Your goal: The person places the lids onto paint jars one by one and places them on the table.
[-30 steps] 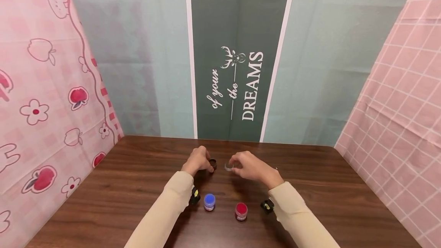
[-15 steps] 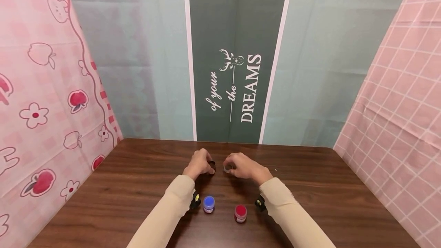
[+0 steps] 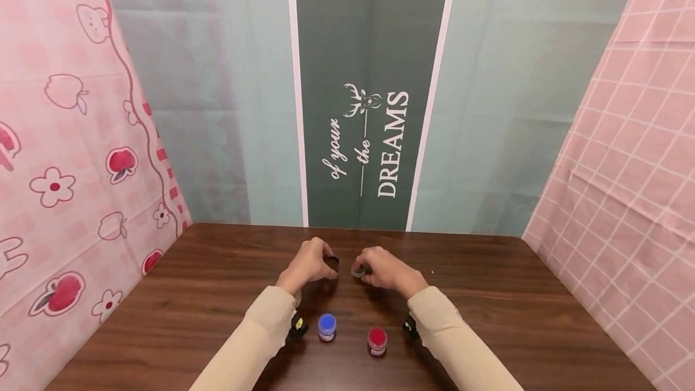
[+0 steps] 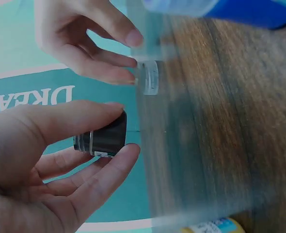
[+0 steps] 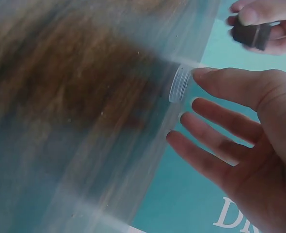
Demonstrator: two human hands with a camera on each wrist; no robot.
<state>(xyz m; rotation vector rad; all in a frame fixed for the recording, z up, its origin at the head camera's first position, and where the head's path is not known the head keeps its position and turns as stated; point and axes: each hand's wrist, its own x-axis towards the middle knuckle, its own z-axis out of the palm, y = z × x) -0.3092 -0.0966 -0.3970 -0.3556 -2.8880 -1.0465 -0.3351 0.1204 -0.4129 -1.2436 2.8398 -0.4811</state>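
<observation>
My left hand (image 3: 311, 264) pinches a small dark jar (image 4: 109, 136) between thumb and fingertips, above the tabletop. The jar lies tilted sideways, its screw-threaded neck and part of a white label showing. My right hand (image 3: 382, 267) pinches a clear, ribbed round lid (image 5: 180, 83) low at the tabletop, just right of the jar. Its thumb is at the lid's near edge, with the other fingers spread loosely behind. Nearer to the body, a blue jar (image 3: 327, 327) and a red jar (image 3: 377, 341) stand upright on the table between the forearms.
The brown wooden table (image 3: 478, 318) ends at a green hanging cloth (image 3: 374, 210). Pink cloths hang at left and right. A yellow jar with a label (image 4: 220, 226) shows at the lower edge of the left wrist view. A tiny white speck (image 3: 432, 271) lies right of the right hand.
My right hand's fingers have shifted slightly left around the lid, which keeps its place on the table. The left hand holds the dark jar throughout. The head view has tilted up a little.
</observation>
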